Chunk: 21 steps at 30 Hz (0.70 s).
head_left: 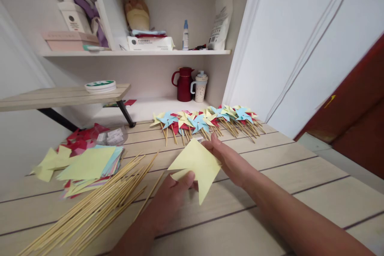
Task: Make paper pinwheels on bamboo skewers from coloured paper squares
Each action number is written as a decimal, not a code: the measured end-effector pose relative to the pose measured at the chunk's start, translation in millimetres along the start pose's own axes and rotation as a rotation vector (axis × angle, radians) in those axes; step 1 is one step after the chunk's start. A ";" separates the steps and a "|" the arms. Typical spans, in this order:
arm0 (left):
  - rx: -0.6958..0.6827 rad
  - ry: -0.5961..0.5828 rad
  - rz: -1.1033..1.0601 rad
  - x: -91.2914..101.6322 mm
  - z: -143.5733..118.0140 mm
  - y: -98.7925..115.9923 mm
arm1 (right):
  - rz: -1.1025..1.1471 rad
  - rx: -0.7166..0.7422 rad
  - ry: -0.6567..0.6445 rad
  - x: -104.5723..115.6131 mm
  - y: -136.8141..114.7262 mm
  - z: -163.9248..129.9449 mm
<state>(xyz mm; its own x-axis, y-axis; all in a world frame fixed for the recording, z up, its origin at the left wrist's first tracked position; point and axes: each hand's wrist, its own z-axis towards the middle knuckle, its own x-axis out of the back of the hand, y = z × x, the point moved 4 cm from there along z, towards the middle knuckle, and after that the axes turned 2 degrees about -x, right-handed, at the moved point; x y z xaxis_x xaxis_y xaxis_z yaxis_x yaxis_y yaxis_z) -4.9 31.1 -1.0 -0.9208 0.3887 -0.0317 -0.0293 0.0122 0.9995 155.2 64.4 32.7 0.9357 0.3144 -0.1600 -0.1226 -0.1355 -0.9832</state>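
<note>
Pale wooden planks make up the table point(300, 192), their seams running across it from left to right. Above its middle, both hands hold a yellow paper point(196, 168) that has been folded into points. The left hand point(174, 198) pinches the lower edge of the paper between thumb and fingers, and the right hand point(229, 160) grips its upper right side with fingers closed on it, the forearm stretching back across the table. To the left lies a loose bundle of thin bamboo sticks point(99, 200), fanned out towards the near edge. Beyond them sits a stack of coloured paper point(90, 164), yellow on top with blue and pink sheets below, and red scraps point(82, 138) further back. Along the far edge runs a row of finished pinwheels point(207, 120) in red, blue and yellow, each on a stick. Behind the table is a white alcove where a red jug point(183, 84) and a speckled mug point(199, 87) stand just beside each other. A shelf point(135, 52) above carries a soft toy point(136, 10), boxes and a small bottle point(185, 35). A white wall rises on the right, with a dark red door point(357, 108) beside it.
</note>
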 end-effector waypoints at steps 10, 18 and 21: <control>0.056 0.018 -0.007 -0.8 2.7 -3.1 | -0.131 -0.131 -0.052 -4.2 10.7 1.0; 0.081 0.063 0.038 0.7 2.9 -5.0 | -0.134 -0.123 -0.082 -4.8 14.5 1.3; 0.095 0.079 0.036 0.1 2.4 -3.8 | -0.174 -0.126 -0.129 -4.8 16.1 -0.4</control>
<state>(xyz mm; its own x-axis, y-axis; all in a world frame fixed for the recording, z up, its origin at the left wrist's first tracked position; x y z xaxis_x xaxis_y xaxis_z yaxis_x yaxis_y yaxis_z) -4.0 33.4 -4.7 -0.9484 0.3170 0.0083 0.0381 0.0879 0.9954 148.9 60.4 17.7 0.8880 0.4599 -0.0074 0.0864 -0.1825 -0.9794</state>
